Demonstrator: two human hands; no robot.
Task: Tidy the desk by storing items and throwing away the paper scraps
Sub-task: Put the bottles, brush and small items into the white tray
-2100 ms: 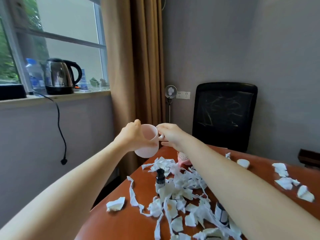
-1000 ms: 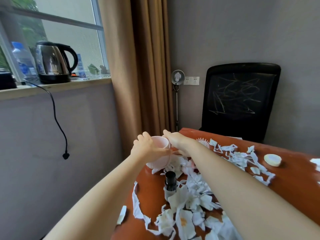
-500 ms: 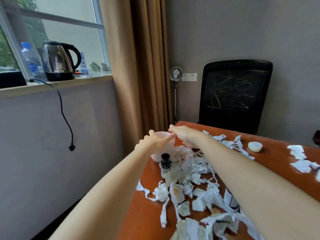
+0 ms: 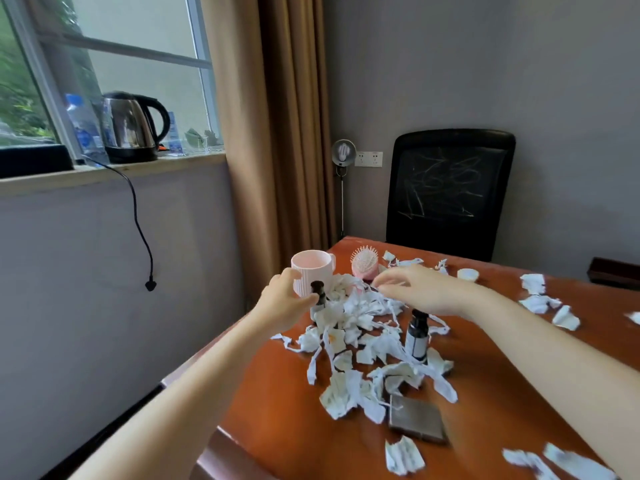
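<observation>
1. Two seconds ago the pink mug (image 4: 313,268) is held in the air by both hands. Now it stands upright on the surface (image 4: 284,410), close to the far left corner.
2. The left hand (image 4: 287,303) stays on the mug, its fingers (image 4: 284,273) curled round the lower left side and the thumb lying across the base.
3. The right hand (image 4: 426,289) has come off the mug's handle side. It hovers over the paper scraps (image 4: 356,317) with its fingers (image 4: 398,275) apart and loosely bent, holding nothing.
4. A small dark bottle (image 4: 318,289) stands just in front of the mug, beside the left thumb.
5. The white scraps lie in a tangled heap from the mug toward the near edge, and more loose pieces lie along the right side.
6. A taller dark bottle (image 4: 417,336) stands upright among the scraps, below the right wrist.
7. A pink hairbrush (image 4: 363,263) lies near the far edge, just right of the mug, and a small round white thing (image 4: 467,273) sits further right along that edge.
8. A flat dark rectangular thing (image 4: 417,419) lies toward the near edge, touching the heap.
9. A black chair (image 4: 450,192) stands behind the far edge, against a grey wall with a white socket (image 4: 369,159).
10. A brown curtain (image 4: 277,116) hangs beyond the far left corner.
11. On the window sill (image 4: 114,173) stand a steel kettle (image 4: 130,128) and a plastic water bottle (image 4: 85,128). A black cord (image 4: 138,220) hangs down the wall below them.
</observation>
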